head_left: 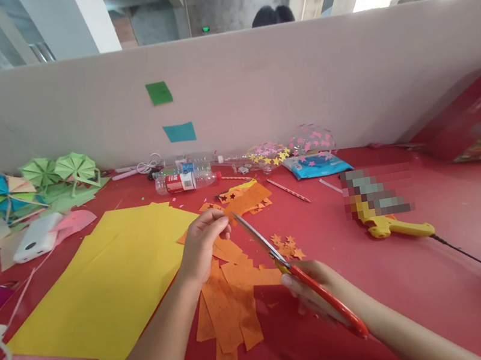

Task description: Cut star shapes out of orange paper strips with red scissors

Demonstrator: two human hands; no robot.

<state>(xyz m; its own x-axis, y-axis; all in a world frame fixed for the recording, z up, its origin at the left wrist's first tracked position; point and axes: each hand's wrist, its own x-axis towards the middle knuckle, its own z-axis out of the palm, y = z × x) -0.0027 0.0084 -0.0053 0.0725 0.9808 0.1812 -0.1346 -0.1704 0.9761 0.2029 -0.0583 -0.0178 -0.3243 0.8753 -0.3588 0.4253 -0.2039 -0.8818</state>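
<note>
My left hand (207, 237) is closed in a pinch on a small orange paper piece (230, 213), mostly hidden by the fingertips. My right hand (317, 289) grips red-handled scissors (327, 299). Their blades point up and left, with the tips close to my left fingertips, and look nearly together. Under and beside my left hand lie several orange paper strips (223, 310), overlapping on the red table. A small pile of orange paper stars (288, 246) sits right of the blades. Behind my left hand is another orange strip (250, 198) among cut scraps.
Yellow paper sheets (113, 273) cover the left side. Plastic bottles (181, 182), star-decorated clear balls (312, 143) and a blue packet (318, 164) line the white partition (226, 91). A yellow glue gun (394, 227) with a cable lies right. Green folded-paper umbrellas (76, 164) stand back left.
</note>
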